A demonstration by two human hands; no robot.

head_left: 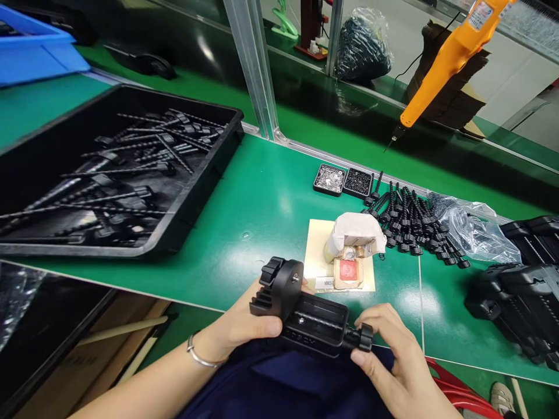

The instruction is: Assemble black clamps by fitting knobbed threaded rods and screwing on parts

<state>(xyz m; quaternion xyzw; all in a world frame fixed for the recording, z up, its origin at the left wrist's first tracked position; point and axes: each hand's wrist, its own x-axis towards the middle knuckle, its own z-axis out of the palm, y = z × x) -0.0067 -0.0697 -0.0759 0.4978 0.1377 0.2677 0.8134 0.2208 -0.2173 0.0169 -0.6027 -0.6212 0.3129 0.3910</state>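
My left hand (251, 320) is closed around the jaw end of a black plastic clamp (312, 326), its thumb lying along the near side. A threaded rod runs along the slot in the clamp's body, and a toothed knob sits at the jaw. At the right end, my right hand (393, 355) has its thumb and fingers around a small black knob (365, 337). Just beyond the clamp, a white padded fixture (356, 230) with a red pad stands on a cream board (318, 247).
A black tray (192, 201) of long threaded rods lies left. Small boxes of washers (329, 178) and black screws (358, 182) stand at the back, beside piled knobbed bolts (406, 224). An orange electric screwdriver (445, 73) hangs above. Black plastic parts (515, 302) are stacked right.
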